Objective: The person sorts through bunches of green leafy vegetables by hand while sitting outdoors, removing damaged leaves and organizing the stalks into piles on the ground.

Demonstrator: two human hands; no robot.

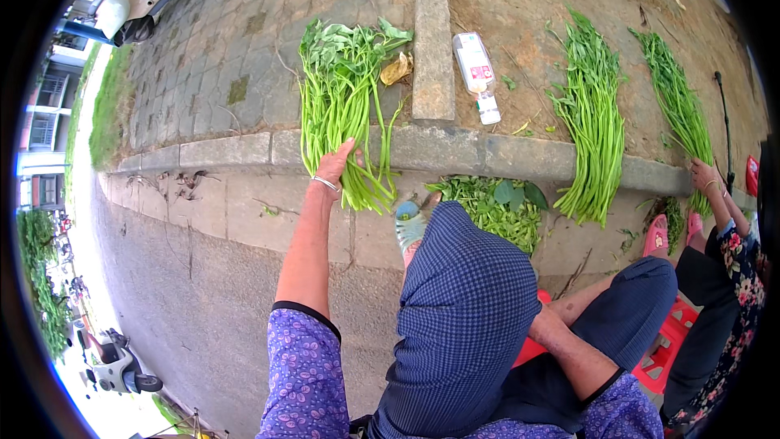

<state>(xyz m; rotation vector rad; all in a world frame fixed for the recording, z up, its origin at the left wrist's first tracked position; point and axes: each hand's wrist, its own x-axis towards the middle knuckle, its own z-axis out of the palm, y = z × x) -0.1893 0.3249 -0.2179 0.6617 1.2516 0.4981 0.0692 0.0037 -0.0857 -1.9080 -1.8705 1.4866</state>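
Observation:
My left hand is closed around the lower stems of a bunch of long-stemmed leafy greens, like water spinach. The bunch lies across the kerb, leaves pointing away and cut ends overhanging the near side. A bracelet circles my left wrist. My right forearm reaches across my lap, and its hand goes out of sight behind my raised knee, so the fingers are hidden. A pile of loose leaves and stem pieces lies on the ground just beyond that knee, next to my sandalled foot.
Another bunch of greens lies over the kerb to the right. A plastic bottle lies on the soil. A dry brown leaf touches the held bunch. At far right, another person's hand holds a third bunch. Scooters stand at left.

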